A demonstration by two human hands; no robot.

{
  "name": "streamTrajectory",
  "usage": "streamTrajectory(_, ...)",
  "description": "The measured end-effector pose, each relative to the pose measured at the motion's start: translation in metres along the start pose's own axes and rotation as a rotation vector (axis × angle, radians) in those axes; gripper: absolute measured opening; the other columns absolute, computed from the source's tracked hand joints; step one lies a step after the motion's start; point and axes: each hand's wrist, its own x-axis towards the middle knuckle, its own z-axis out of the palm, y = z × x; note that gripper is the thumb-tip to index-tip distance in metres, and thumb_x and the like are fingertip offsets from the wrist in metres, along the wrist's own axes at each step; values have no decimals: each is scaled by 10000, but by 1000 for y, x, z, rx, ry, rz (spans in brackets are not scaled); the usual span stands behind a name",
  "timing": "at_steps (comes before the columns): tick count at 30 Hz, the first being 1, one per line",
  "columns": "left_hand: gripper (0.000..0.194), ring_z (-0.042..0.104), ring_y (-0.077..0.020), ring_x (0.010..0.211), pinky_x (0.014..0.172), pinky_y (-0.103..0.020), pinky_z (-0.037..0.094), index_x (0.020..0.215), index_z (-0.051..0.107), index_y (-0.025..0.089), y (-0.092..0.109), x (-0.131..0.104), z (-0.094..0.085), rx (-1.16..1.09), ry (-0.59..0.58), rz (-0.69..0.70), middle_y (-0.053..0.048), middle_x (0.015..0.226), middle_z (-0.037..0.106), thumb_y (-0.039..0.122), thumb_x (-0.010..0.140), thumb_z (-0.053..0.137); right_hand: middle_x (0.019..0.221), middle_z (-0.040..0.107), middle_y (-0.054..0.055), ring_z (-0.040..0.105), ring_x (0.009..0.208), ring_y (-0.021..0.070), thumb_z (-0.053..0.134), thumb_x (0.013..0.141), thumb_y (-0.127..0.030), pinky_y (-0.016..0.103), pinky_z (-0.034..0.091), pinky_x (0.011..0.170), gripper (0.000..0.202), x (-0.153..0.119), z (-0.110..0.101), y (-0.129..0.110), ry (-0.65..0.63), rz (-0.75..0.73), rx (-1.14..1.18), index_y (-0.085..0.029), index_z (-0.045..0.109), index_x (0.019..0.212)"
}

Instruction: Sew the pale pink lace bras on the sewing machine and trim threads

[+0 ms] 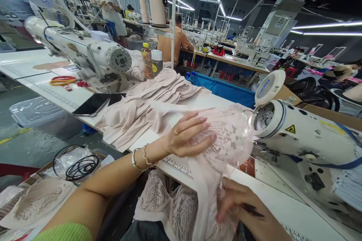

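A pale pink lace bra (226,135) hangs across the table edge in front of me, partly blurred by motion. My left hand (192,135) lies against its upper part with the fingers stretched out; the thumb is hidden. Lower down, my right hand (240,203) has its fingers curled onto the bra's hanging edge, slightly smeared. A small dark object (251,211) shows at the right hand, its kind unclear. On my lap rests another lace bra (166,199). Behind my left hand, a layered pile of pink lace pieces (161,98) covers part of the white table.
A sewing machine (305,131) stands close on the right, another (85,52) at the back left. A phone (92,104), orange-handled scissors (62,80), a bottle (146,60) and a lidded cup (157,62) surround the pile. A box with black cable (82,167) sits lower left.
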Motion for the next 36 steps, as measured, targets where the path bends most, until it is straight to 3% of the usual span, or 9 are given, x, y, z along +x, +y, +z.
streamTrajectory(3,374,588,-276,1191,1054,-517,459,1290,644,221,13,5,10,192,-97,-69,-125,1264,659,107,936,610,792,649,39,629,743,195,416,1032,-481,312,487,731,437,-1,5,12,66,180,2,-240,720,831)
streamTrajectory(5,191,600,-307,1081,940,-497,485,1090,729,135,25,-6,11,152,-323,-266,-168,1123,690,149,944,607,856,663,44,630,804,206,431,1021,-490,316,471,766,399,-5,11,19,182,280,-24,-228,695,876)
streamTrajectory(10,491,563,-205,766,772,-334,456,606,625,166,79,-46,4,-784,-762,-519,-58,710,632,434,1000,509,785,623,29,592,769,193,427,1011,-551,303,455,756,457,-4,32,33,355,270,77,-212,632,782)
streamTrajectory(14,409,548,-184,756,713,-278,448,808,614,174,108,-53,0,-1304,-624,-1119,-24,800,609,566,918,577,688,537,-13,511,655,171,458,961,-651,284,428,645,468,7,53,46,781,284,64,-233,516,759)
streamTrajectory(16,441,501,-167,732,708,-272,428,814,578,177,110,-50,1,-1337,-568,-1226,-1,759,545,609,903,566,657,507,-26,478,620,166,463,938,-680,279,402,597,477,12,61,50,893,340,23,-237,497,765)
streamTrajectory(24,512,335,-135,627,603,-269,312,669,326,218,86,-36,16,-1057,-957,-810,34,649,371,638,959,345,581,462,-22,452,603,164,402,947,-680,284,372,567,527,16,60,54,692,378,8,-243,441,655)
streamTrajectory(31,468,271,-123,512,525,-281,236,617,277,237,73,-27,24,-1022,-1114,-577,53,547,288,537,971,337,575,270,-69,256,555,111,466,957,-636,256,234,492,525,14,26,53,155,338,120,-244,344,629)
streamTrajectory(34,483,288,-128,496,514,-286,238,597,278,244,78,-30,26,-991,-1089,-584,47,530,306,549,965,347,559,321,-69,296,537,108,544,923,-603,241,265,477,495,21,17,53,83,364,147,-241,379,627)
streamTrajectory(36,475,320,-141,492,518,-292,243,597,289,250,91,-37,27,-878,-944,-690,35,520,341,538,972,328,574,436,-45,396,559,131,518,936,-527,254,348,522,411,27,21,55,235,382,66,-235,449,656)
